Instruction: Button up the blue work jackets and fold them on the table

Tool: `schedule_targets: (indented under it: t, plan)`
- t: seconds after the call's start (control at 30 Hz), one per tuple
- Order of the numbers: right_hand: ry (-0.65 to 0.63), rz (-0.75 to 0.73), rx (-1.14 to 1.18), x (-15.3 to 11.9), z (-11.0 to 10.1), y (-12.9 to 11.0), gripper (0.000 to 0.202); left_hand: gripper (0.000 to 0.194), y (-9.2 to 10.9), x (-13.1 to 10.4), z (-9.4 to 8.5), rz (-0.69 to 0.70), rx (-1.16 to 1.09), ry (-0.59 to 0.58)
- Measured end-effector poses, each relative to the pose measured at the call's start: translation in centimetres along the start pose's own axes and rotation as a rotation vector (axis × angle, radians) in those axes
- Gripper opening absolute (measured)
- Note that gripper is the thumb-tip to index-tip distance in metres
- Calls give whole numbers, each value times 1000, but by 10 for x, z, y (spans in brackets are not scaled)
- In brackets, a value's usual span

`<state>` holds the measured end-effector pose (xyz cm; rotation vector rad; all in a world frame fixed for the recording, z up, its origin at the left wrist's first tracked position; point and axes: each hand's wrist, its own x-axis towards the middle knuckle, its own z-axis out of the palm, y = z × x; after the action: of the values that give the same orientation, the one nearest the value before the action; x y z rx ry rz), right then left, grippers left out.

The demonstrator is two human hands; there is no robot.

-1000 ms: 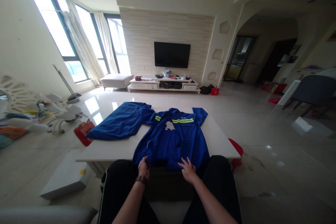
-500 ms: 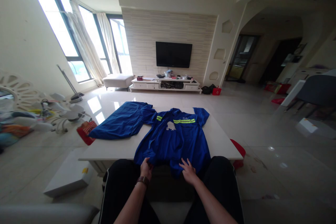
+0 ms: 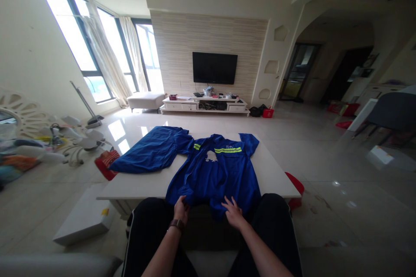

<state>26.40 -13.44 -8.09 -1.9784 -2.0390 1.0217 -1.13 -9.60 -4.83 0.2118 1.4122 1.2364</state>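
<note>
A blue work jacket (image 3: 201, 177) with yellow-green reflective strips lies spread across the white table (image 3: 146, 186). Its front is parted, and a blue piece with a pale print shows between the front edges. My left hand (image 3: 181, 209), a watch on its wrist, has its fingers closed on the lower hem at the left front, by the zip end. At the right side of the hem my right hand (image 3: 233, 213) rests on the cloth with its fingers spread. The near edge of the jacket hangs over the table's front edge between my knees.
A second blue garment (image 3: 151, 149) lies at the table's left, touching the jacket's sleeve. Red stools (image 3: 105, 166) show at both sides of the table. A white box (image 3: 82, 216) sits on the floor at left. Ahead, a television (image 3: 215, 68) hangs above a low cabinet (image 3: 206, 106).
</note>
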Motion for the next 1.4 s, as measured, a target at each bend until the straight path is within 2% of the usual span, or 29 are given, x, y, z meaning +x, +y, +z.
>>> schedule_targets:
  t: [0.5, 1.0, 1.4]
  plan:
    - [-9, -10, 23, -2, -2, -1, 63, 17, -3, 0, -2, -6, -23, -10]
    - [-28, 4, -25, -2, -3, -2, 64, 11, -3, 0, 1, -30, -58, 24]
    - [-38, 1, -36, 0, -1, 0, 63, 21, -3, -2, 0, 30, 132, 12]
